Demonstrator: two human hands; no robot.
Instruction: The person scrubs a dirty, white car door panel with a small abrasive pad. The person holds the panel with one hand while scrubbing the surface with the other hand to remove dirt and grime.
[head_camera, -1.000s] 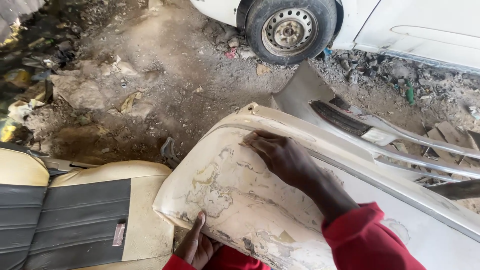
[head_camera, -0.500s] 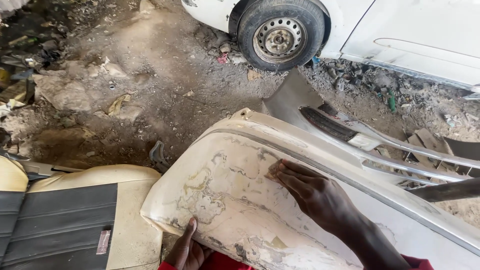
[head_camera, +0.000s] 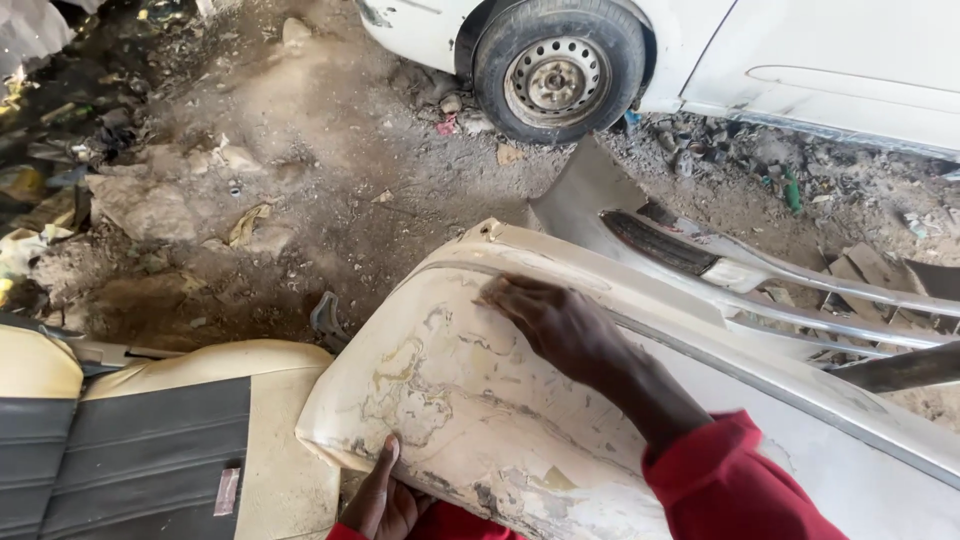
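Note:
A cream-white car bumper (head_camera: 450, 400) with patchy, flaking filler lies across my lap. My right hand (head_camera: 560, 325) presses flat on its upper face near the ridge, fingers together and pointing left; whether something lies under the palm I cannot tell. My left hand (head_camera: 385, 500) grips the bumper's lower edge from underneath, the thumb showing on the front. A red sleeve covers my right forearm.
A cream and black car seat (head_camera: 150, 450) lies at the lower left. A second grey bumper (head_camera: 700, 265) rests on the dirt beyond. A white car with a bare steel wheel (head_camera: 558, 75) stands at the top. Rubble and litter cover the ground on the left.
My right hand slid down the bumper's face and then back up toward the ridge. The left hand stays on the lower edge.

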